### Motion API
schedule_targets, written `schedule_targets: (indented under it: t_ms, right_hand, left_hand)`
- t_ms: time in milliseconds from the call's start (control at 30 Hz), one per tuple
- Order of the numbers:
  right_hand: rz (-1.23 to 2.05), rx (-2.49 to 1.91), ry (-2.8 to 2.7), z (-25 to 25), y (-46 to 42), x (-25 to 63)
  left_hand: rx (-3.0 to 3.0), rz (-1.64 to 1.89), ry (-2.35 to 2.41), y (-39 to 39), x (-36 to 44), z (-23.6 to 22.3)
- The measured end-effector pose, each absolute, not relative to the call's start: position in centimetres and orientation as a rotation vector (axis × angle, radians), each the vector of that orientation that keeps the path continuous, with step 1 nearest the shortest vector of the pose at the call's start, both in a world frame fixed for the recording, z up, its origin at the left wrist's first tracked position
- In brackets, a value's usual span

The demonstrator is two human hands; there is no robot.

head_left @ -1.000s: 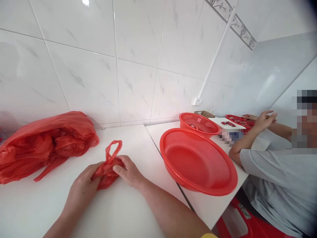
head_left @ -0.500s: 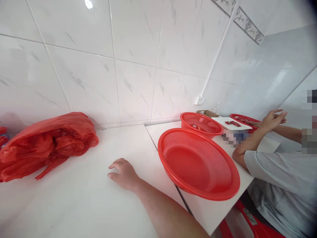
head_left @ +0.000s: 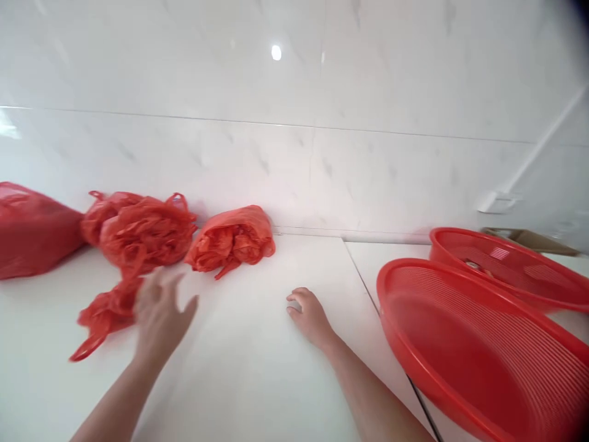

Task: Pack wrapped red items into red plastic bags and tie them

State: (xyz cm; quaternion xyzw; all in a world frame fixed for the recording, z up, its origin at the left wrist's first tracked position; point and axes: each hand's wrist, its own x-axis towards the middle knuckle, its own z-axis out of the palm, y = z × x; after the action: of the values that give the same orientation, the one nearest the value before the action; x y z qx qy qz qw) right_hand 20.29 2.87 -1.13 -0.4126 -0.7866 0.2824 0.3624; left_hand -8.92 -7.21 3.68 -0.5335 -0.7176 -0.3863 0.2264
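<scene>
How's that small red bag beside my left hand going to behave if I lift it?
Probably floppy: the small red bag by your left hand looks thin and crumpled. Its loop would likely dangle, since it sticks out loosely. Weight is hard to judge, as any contents are hidden.

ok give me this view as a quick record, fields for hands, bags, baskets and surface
left hand: fingers spread, blurred, beside a small red bag; contact unclear
right hand: fingers loosely curled, nothing visible held
bags by wall: large red bag at far left, crumpled red bundle, rolled red bundle
baskets: near red basket and far red basket, at right
surface: white table
</scene>
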Motion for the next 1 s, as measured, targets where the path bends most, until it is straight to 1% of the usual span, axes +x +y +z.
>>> schedule_targets:
  t_ms: [133, 200, 300, 433, 567, 667, 833, 1000]
  right_hand:
    - [0.68, -1.082, -2.08, -1.3, 2.6, 20.4]
    - [0.678, -1.11, -2.089, -1.5, 2.6, 20.4]
    - [0.671, -1.153, -2.104, -1.6, 2.6, 20.3]
    - [0.585, -1.163, -2.163, -1.9, 2.9, 20.2]
    - [0.437, -1.138, -2.23, -2.6, 3.4, 19.8]
    - [0.34, -1.092, -2.286, -2.9, 3.6, 18.7]
    - [0.34, -1.018, -2.311, -2.4, 4.1, 14.5]
    - [0.343, -0.894, -2.123, -1.0, 5.9, 7.9]
  left_hand:
    - [-1.902, -0.987, -1.855, -3.1, -7.8, 2.2]
    - [-1.933, -1.019, -1.832, -1.3, -6.9, 2.3]
    - [-1.73, -0.987, -1.861, 0.9, -6.2, 3.4]
    - [-1.436, -0.981, -2.009, 3.4, -7.0, 4.7]
    - [-1.426, -1.012, -2.15, 5.1, -8.3, 3.4]
    - [-1.457, -1.038, -2.138, 5.4, -8.3, 2.0]
    - [-1.415, -1.074, -2.067, 5.5, -7.7, 1.6]
    - [-1.337, -1.088, -2.057, 6.3, -8.4, 1.3]
